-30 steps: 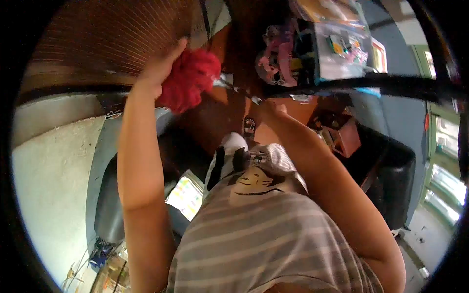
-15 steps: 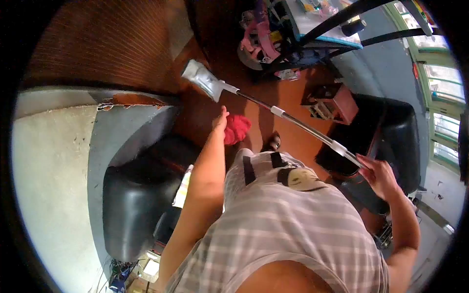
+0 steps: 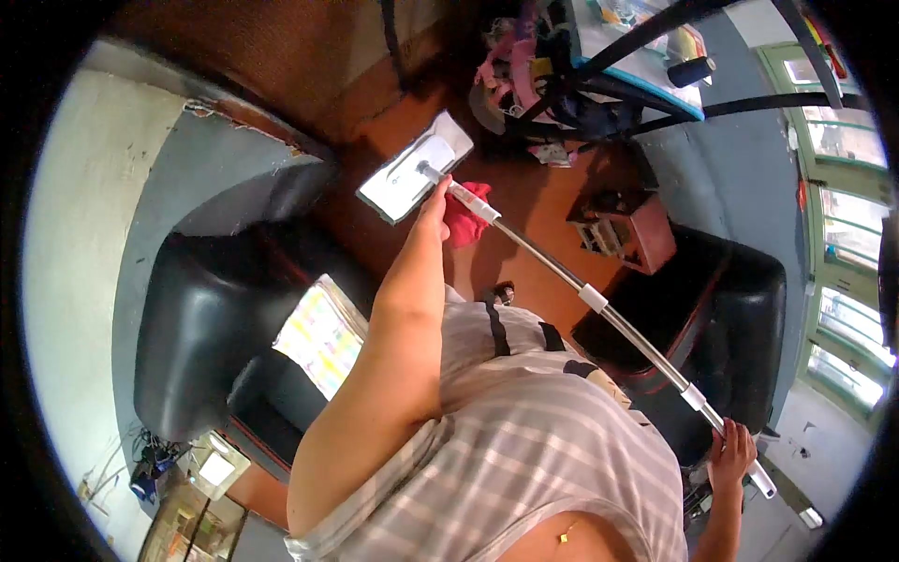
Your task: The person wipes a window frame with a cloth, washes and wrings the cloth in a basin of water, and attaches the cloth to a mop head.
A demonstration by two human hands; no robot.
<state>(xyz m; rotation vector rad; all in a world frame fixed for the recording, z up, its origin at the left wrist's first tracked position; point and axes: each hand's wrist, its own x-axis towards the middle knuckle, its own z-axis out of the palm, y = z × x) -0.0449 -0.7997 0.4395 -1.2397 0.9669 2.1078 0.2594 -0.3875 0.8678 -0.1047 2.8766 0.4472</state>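
A flat mop slants across the head view, with a white rectangular head (image 3: 408,178) and a silver pole (image 3: 637,339) with white collars. My right hand (image 3: 732,453) is closed around the pole near its far end. My left hand (image 3: 436,217) is at the pole's lower end, just beside the mop head. Bunched against its palm side is a red cloth (image 3: 463,228), partly behind the pole. My left fingers are partly hidden, and I cannot tell whether they also grip the pole.
Black armchairs stand to the left (image 3: 187,328) and right (image 3: 749,309). A patterned cloth or paper (image 3: 321,335) lies on the left one. Ahead are a pink box-like stand (image 3: 637,229), a black-framed table (image 3: 646,94) and pink items (image 3: 510,66) on the reddish floor (image 3: 538,253).
The mop head has turned from nearly edge-on to showing its flat top. My left hand has come up to the pole with the red cloth. My right hand has moved down in view.
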